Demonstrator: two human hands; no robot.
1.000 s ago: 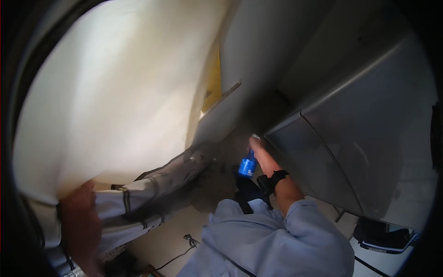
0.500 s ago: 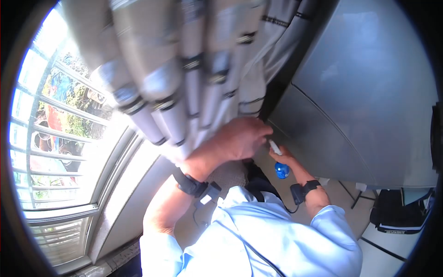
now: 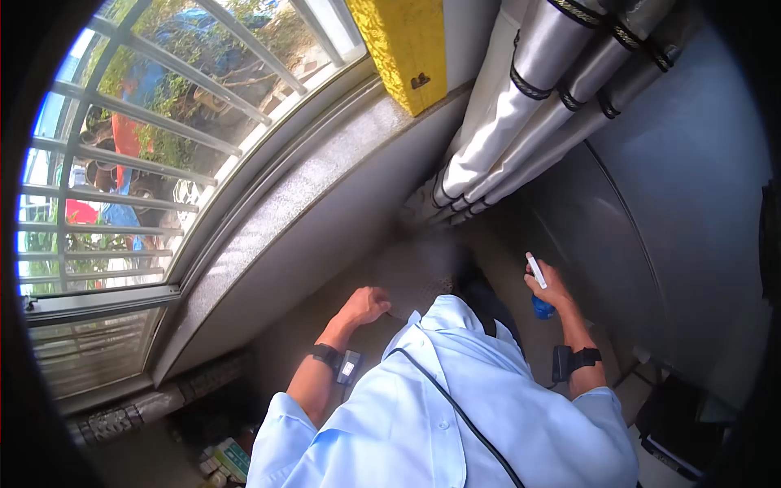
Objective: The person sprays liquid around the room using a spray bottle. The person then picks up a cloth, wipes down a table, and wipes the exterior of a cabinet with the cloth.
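My right hand (image 3: 551, 283) is wrapped round a blue spray bottle (image 3: 543, 307) with a white nozzle, held upright near the grey cabinet. Its blue body shows just below my fingers. My left hand (image 3: 365, 306) hangs in front of my shirt, fingers curled in and closed, with nothing visible in them. Beyond my hands a bunched silvery-white curtain (image 3: 533, 98) with dark trim bands slants from the top right down to the middle, touched by neither hand.
A barred window (image 3: 154, 146) with a speckled stone sill (image 3: 301, 183) lies on the left. A yellow post (image 3: 411, 57) stands at the sill's far end. A large grey cabinet (image 3: 691, 211) is at the right. Small boxes (image 3: 232, 459) lie at the lower left.
The curtain has swung from the window side over to the right, and my left hand has let go of it and come down towards my body. The bottle has moved right with my right hand.
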